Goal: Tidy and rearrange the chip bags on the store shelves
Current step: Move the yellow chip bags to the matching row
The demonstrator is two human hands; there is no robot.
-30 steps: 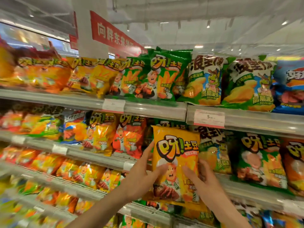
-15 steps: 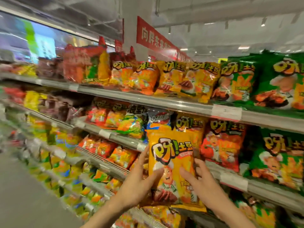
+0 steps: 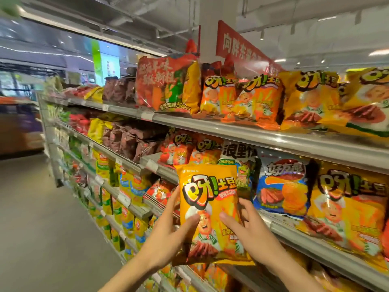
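1. Aisle floor (image 3: 42, 218), left of frame: grey and blurred, running alongside the shelving.
2. Left hand (image 3: 168, 234), lower centre: grips the left edge of the held bag, thumb lying across its front, fingers curled behind.
3. Yellow chip bag (image 3: 210, 207), lower centre: upright, face toward the camera, held off the shelf in front of the middle shelf (image 3: 315, 239), touching no other stock that can be seen.
4. Right hand (image 3: 250, 228), lower centre-right: grips the bag's right edge, thumb on the front, fingers wrapped behind.
5. Blue chip bag (image 3: 282, 186), centre-right: stands on the middle shelf just beside matching yellow bags (image 3: 353, 207) at far right.
6. Top shelf (image 3: 252, 131), upper right: a row of orange bags (image 3: 242, 98), with more matching yellow bags to their right.
7. Step in hand, by judgement: carrying one stray bag to its proper place.
8. Next move, by judgement: pick the matching yellow row, either the middle shelf at right or the top shelf, and slide the bag in upright, face outward, without toppling its neighbours.
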